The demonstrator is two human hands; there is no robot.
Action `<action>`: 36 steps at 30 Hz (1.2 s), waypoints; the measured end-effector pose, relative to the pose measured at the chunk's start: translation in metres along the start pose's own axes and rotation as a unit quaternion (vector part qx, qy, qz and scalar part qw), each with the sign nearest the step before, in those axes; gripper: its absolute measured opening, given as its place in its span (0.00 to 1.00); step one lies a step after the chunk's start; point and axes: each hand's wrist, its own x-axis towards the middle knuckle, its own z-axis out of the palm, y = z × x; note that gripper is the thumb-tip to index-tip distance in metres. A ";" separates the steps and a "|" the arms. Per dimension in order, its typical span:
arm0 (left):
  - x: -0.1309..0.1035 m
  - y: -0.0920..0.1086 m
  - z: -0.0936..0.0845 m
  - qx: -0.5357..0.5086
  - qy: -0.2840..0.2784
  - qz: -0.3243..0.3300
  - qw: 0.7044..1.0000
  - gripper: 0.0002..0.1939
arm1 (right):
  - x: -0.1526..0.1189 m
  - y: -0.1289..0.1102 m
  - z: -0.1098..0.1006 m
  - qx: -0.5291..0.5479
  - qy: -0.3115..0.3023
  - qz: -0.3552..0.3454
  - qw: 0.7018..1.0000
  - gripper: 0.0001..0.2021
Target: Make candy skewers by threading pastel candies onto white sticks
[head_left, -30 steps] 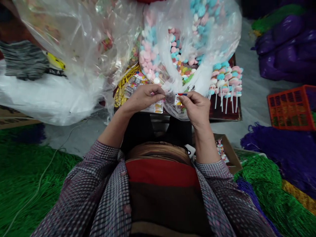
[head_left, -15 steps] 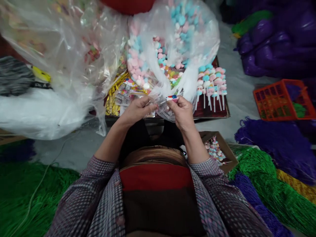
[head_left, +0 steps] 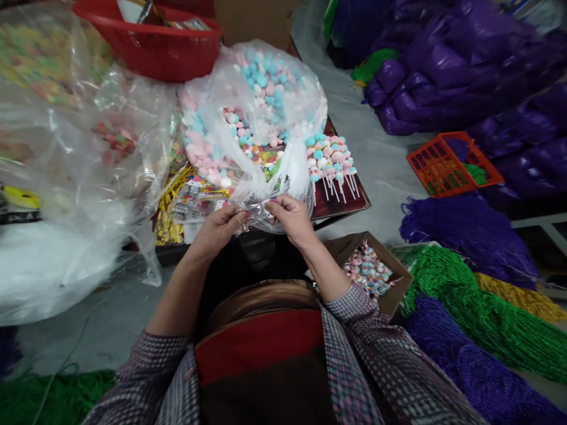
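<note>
At the table's front edge, my left hand (head_left: 219, 231) pinches the left side of a small clear plastic wrapper (head_left: 256, 213). My right hand (head_left: 290, 218) pinches its other side, thumb against the fingers. Just beyond them lies a large clear bag (head_left: 305, 106) of pink, blue and white candies, its opening facing me. Candy skewers on white sticks (head_left: 334, 159) lie to its right. Left of the bag are printed clear packets (head_left: 195, 198) and gold twist ties (head_left: 166, 227). What is inside the wrapper is too small to make out.
A red basin (head_left: 155, 47) stands behind, beside big plastic bags (head_left: 110, 171) on the left. A cardboard box (head_left: 396, 295) of wrapped candies sits at the lower right of the table (head_left: 349, 203). Farther right are an orange basket (head_left: 436, 168), purple sacks (head_left: 452, 71) and green strands (head_left: 469, 301).
The view has turned, so the table appears farther left and more of the red basin shows. Both hands still hold the wrapper; the red and blue print near my right fingertips is now mostly hidden.
</note>
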 end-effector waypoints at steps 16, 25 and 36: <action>-0.002 -0.011 0.028 -0.054 0.126 -0.040 0.990 0.28 | -0.005 -0.006 -0.003 -0.100 0.013 -0.059 0.993 0.32; 0.003 -0.014 0.013 -0.204 0.215 -0.027 0.955 0.23 | 0.040 -0.054 -0.074 -0.479 0.137 -0.102 0.861 0.16; 0.000 -0.010 0.015 -0.263 0.221 -0.059 0.937 0.24 | 0.077 -0.048 -0.095 -0.705 0.110 0.079 0.696 0.20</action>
